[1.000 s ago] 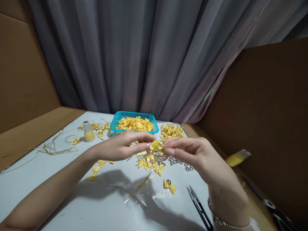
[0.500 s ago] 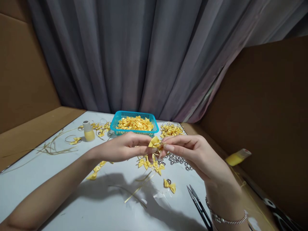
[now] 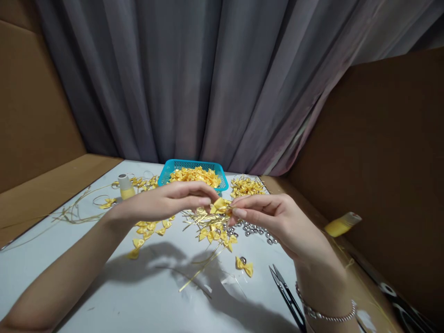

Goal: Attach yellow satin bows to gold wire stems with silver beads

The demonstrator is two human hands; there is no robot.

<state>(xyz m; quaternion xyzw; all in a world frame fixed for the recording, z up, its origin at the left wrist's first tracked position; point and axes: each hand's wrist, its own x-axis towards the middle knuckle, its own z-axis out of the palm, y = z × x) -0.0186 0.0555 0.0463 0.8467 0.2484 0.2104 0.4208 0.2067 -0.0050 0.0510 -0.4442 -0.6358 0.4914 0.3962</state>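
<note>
The right hand (image 3: 277,216) pinches a yellow satin bow (image 3: 218,206) above the white surface (image 3: 111,296), its grip closed; the left hand (image 3: 169,200) is at the bow's left edge, grip unclear. Best pinched firmly mid-bow, leaving the ribbon uncrushed

Bows (image 3: 196,175) in basket (image 3: 225,182) beyond left hand (image 3: 176,201)
</note>
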